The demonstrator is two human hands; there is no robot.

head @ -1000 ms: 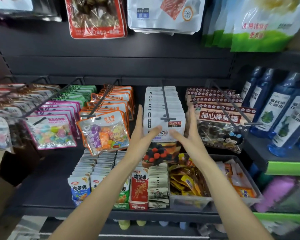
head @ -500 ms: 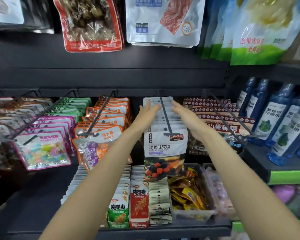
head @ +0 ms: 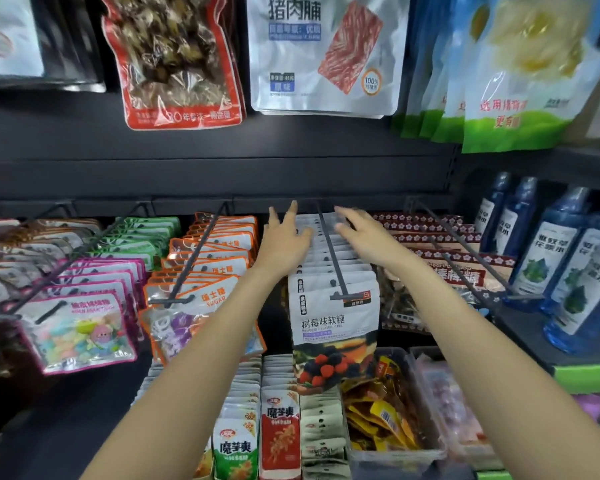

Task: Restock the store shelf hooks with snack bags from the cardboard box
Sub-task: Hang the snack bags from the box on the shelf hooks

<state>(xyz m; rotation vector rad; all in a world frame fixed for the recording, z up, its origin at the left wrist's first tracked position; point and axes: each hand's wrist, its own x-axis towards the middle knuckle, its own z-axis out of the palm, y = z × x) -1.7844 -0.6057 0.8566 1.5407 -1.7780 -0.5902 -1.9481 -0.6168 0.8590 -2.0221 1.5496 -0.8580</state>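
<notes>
A row of white berry-candy snack bags [head: 333, 320] hangs on a dark metal hook [head: 329, 251] in the middle of the shelf. My left hand [head: 284, 237] lies with straight fingers on the left tops of the bags, far back on the row. On the right tops of the same row rests my right hand [head: 361, 230], fingers spread and stretched toward the back wall. Neither hand holds a bag. The hook's rod runs between my two hands. No cardboard box is in view.
Orange sugar bags [head: 201, 282], pink candy bags [head: 80, 327] and dark red bags [head: 458, 275] hang on neighbouring hooks. Blue bottles [head: 548, 258] stand at right. Small snack packs [head: 278, 431] and a clear bin [head: 395, 455] fill the shelf below. Large bags [head: 319, 53] hang above.
Both hands have moved from the front of the white bag row back along the hook toward the rear wall. The view has shifted closer and slightly upward.
</notes>
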